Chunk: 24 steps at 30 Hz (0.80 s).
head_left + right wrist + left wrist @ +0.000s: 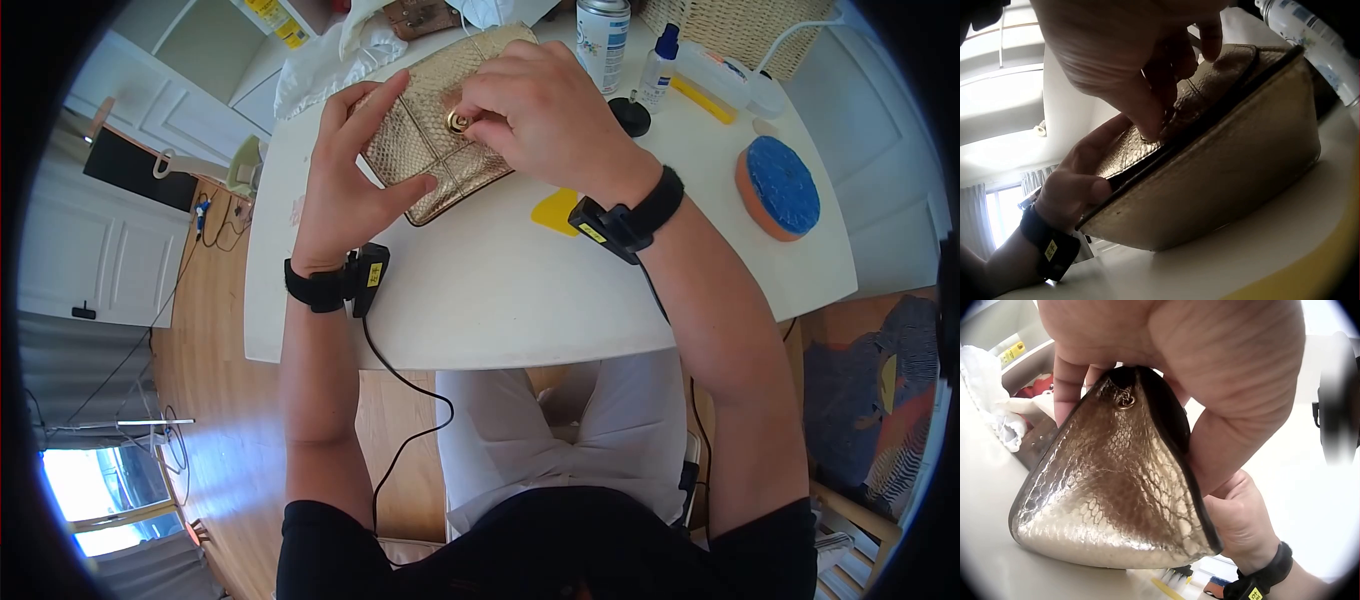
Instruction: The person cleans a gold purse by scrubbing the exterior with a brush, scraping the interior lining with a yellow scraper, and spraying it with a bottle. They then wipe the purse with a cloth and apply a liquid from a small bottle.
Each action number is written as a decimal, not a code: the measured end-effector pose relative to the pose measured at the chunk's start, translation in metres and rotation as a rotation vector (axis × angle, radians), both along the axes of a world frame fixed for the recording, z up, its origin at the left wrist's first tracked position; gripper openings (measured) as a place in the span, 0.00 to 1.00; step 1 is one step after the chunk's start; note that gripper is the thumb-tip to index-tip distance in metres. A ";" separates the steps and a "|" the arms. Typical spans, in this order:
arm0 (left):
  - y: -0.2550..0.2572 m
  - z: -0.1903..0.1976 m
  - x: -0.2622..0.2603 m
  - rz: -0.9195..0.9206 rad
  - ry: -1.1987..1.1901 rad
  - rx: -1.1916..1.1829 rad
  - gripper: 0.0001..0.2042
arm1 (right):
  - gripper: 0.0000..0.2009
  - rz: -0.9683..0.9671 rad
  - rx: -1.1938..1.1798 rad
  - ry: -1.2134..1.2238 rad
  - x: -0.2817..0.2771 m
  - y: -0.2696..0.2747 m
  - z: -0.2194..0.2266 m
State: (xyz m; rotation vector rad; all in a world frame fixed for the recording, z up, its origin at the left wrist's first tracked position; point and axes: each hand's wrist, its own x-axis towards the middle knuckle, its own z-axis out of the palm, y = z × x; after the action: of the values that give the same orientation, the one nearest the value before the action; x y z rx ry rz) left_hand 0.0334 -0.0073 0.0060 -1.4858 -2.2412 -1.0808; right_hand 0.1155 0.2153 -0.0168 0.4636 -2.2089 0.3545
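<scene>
A gold snakeskin-textured bag (425,85) with dark edging stands on the white table, its side panel (1104,506) facing the left wrist view. My left hand (352,185) grips its left end, fingers on the far side and thumb on the near edge. With thumb and fingers my right hand (535,115) pinches at the round gold clasp (458,122) on the flap. In the right wrist view, the right fingertips lie on the flap above the bag's long lower panel (1229,162); they partly hide the clasp.
A spray can (603,45), a small blue-capped bottle (657,70) and a black round object (630,116) stand behind my right hand. A blue and orange sponge (778,188) lies at the right. A yellow piece (557,212) lies by the right wrist; white cloth (330,70) is at the back left.
</scene>
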 end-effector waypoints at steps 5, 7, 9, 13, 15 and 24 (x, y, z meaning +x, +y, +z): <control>-0.002 -0.002 -0.003 -0.004 0.055 -0.008 0.45 | 0.07 -0.008 0.013 -0.032 0.003 0.002 0.003; -0.002 -0.002 -0.003 0.004 0.050 -0.015 0.45 | 0.07 -0.011 0.016 -0.031 0.004 0.003 0.002; -0.002 -0.002 -0.003 0.001 0.048 -0.011 0.45 | 0.07 0.021 0.003 -0.007 0.002 0.004 0.001; -0.001 0.000 -0.001 0.003 -0.001 -0.007 0.45 | 0.06 0.028 0.006 -0.011 0.001 0.005 0.002; -0.001 0.000 0.000 0.005 -0.002 -0.010 0.45 | 0.05 0.039 0.012 -0.011 0.001 0.006 0.002; -0.001 0.001 0.000 -0.008 -0.014 -0.014 0.45 | 0.06 0.052 -0.026 0.020 -0.003 0.005 0.002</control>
State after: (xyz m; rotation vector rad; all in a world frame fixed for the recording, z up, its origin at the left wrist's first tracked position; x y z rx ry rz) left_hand 0.0335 -0.0086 0.0075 -1.4982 -2.2585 -1.0838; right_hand 0.1129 0.2203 -0.0146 0.5092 -2.1735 0.4040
